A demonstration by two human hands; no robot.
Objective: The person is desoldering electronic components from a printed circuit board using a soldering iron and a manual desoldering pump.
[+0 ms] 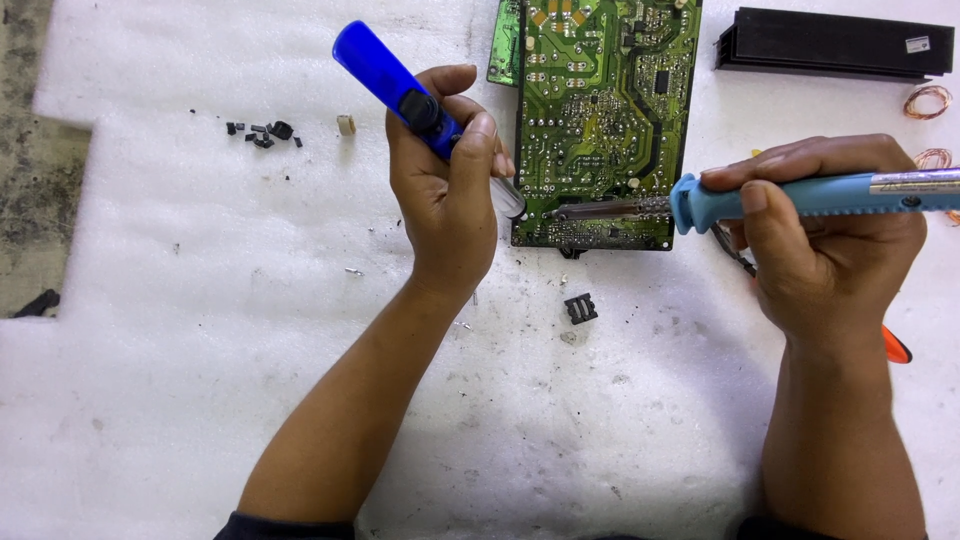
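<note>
My left hand grips a blue desoldering pump, its pale nozzle pointing down at the left edge of a green circuit board. In my right hand is a soldering iron with a light-blue handle. The iron's dark metal tip lies across the lower part of the board, reaching toward the pump's nozzle. The board lies solder side up on white foam sheet.
A small black component lies below the board. Several tiny black parts and a beige piece sit at upper left. A black heat sink and copper wire coils are at upper right. An orange-tipped tool pokes out under my right wrist.
</note>
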